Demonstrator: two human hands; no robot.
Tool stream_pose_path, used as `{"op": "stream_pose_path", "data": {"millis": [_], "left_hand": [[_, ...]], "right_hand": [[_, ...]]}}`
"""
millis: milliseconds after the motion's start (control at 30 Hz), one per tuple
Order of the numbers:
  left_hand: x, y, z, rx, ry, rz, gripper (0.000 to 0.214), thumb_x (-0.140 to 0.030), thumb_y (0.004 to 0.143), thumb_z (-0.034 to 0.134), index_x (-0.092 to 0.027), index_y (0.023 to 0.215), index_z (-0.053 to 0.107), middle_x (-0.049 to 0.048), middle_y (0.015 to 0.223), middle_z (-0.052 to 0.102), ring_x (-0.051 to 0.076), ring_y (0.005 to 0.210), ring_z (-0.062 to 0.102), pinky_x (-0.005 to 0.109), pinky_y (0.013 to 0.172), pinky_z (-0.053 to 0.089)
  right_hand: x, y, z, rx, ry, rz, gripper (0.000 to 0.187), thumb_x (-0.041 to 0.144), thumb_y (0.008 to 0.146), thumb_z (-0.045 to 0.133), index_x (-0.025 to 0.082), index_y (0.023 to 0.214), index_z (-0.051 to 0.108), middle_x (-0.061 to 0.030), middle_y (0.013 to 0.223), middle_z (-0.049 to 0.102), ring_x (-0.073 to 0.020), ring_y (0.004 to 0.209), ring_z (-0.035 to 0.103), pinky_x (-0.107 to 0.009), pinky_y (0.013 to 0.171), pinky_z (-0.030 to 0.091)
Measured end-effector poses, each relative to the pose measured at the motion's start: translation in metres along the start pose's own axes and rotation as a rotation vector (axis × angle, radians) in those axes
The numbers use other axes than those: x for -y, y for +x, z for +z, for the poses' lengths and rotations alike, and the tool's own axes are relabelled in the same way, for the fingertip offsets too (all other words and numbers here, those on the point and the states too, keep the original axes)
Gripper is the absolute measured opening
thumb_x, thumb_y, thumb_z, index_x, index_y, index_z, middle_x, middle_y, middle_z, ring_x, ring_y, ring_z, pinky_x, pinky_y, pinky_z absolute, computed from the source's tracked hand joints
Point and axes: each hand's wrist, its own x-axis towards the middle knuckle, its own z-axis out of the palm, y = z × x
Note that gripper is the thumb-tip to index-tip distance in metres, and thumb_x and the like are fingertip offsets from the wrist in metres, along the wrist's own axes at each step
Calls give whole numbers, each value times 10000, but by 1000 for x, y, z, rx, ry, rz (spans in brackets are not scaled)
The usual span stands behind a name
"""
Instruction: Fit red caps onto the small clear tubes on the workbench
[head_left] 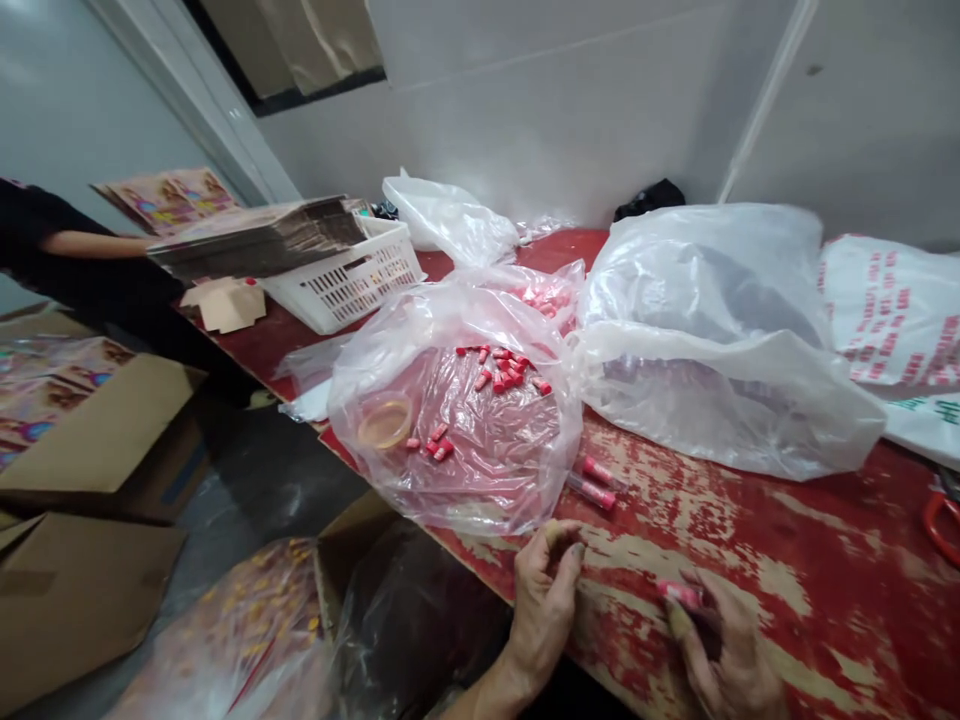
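Note:
My right hand (724, 645) is closed around a clear tube with a pinkish-red cap (681, 593), the cap showing between thumb and fingers. Over the table's near edge, my left hand (541, 605) is loosely curved, its thumb and forefinger tips a little apart and nothing visible between them. Just beyond it lie two more red-capped tubes (592, 490), side by side. Left of these, an open clear plastic bag (480, 450) is spread on the table with several small red caps (506, 372) and a round yellowish ring-shaped item (385, 424) in it.
Big filled plastic bags (720, 330) stand along the back of the worn red table (810, 560). Red-handled scissors (941, 525) lie at the right edge. A white basket (360, 275) carries stacked printed cards, beside another person's arm (97, 245). Open cartons (97, 430) stand at left.

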Motion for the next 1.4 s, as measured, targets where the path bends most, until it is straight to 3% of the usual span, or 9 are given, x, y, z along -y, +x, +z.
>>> {"op": "stream_pose_path", "data": {"millis": [233,467,600,767,867,1000,1100,1233,1400], "left_hand": [[-9,92,-42,-133,591,348,182,-175,853,459,-195,886,637,39,832,658,178,786,628,272,715,480],[-3,219,-79,-264,898,330,275,-77,811,403,-132,960,628,165,1028,605,281,944,574,380,810,444],[-1,265,-89,-195,982,323,273,-54,786,424,-121,957,626,189,1051,599,306,984,549,384,825,419],[1,290,-91,-71,979,343,224,-5,696,472,-160,738,628,162,922,649,305,942,569,376,817,416],[-1,285,-93,-84,950,352,181,-40,702,481,-160,681,616,155,866,649,306,891,583,391,809,421],[-10,248,-92,-182,847,366,192,-185,788,486,-143,903,634,116,946,646,254,862,593,372,815,444],[-17,197,-87,-202,671,341,304,-322,828,508,-160,1075,579,60,939,649,191,792,606,310,745,486],[-16,115,-74,-75,97,108,353,-352,728,686,-203,1042,626,34,939,674,178,832,630,268,741,506],[6,35,-46,43,84,159,178,-259,751,677,-242,927,697,19,908,682,160,834,633,224,750,502]], "right_hand": [[-15,-4,10,-13,-8,-100,540,301,909,540,170,1401,358,-93,939,680,-224,768,659,-334,663,530],[-7,-12,22,-33,-6,105,478,355,919,513,250,1373,403,-89,974,672,-261,777,651,-390,664,520],[-10,-5,22,-38,24,59,467,284,914,523,254,1366,413,-75,946,676,-256,795,645,-393,695,511],[-18,7,20,26,-2,-67,509,264,908,539,213,1384,366,-71,920,675,-224,752,648,-354,657,533],[-17,11,19,23,-9,-6,494,239,903,542,169,1362,373,-106,989,657,-226,834,646,-348,696,551],[-10,17,18,91,-4,39,358,232,929,475,180,1281,437,-111,1013,641,-238,886,624,-393,741,545],[-7,22,16,51,25,64,371,183,921,475,177,1286,416,-113,1021,638,-234,904,612,-403,762,534],[-10,22,16,85,30,85,326,225,926,480,193,1249,449,-92,995,646,-223,878,621,-383,749,535],[-12,18,17,94,89,236,279,294,911,500,201,1174,492,-95,1043,638,-218,911,630,-363,786,532]]}}
